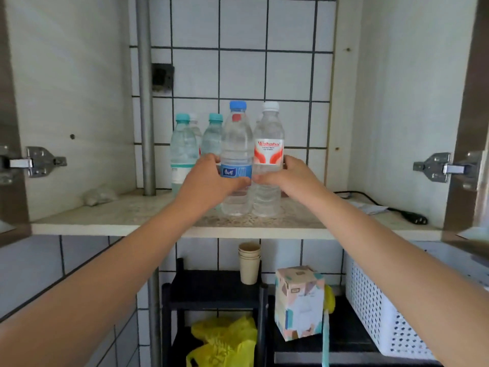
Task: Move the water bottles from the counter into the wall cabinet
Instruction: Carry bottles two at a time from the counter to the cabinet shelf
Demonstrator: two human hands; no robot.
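Both bottles I hold stand upright on the wall cabinet's shelf [105, 221]. My left hand [211, 178] grips a clear bottle with a blue cap and blue label [236, 144]. Touching it on the right is a clear bottle with a white cap and red-and-white label [268, 147], gripped by my right hand [288, 176]. Behind them, to the left, stand two bottles with teal caps [182, 144] [213, 136]. More bottles show only partly behind these.
A grey pipe [145, 102] runs up the cabinet's back left. A black plug and cable [412, 217] lie on the shelf's right side. Below are stacked paper cups [249, 263], a patterned carton [299, 300], a white perforated basket [375, 308] and a yellow bag [225, 340].
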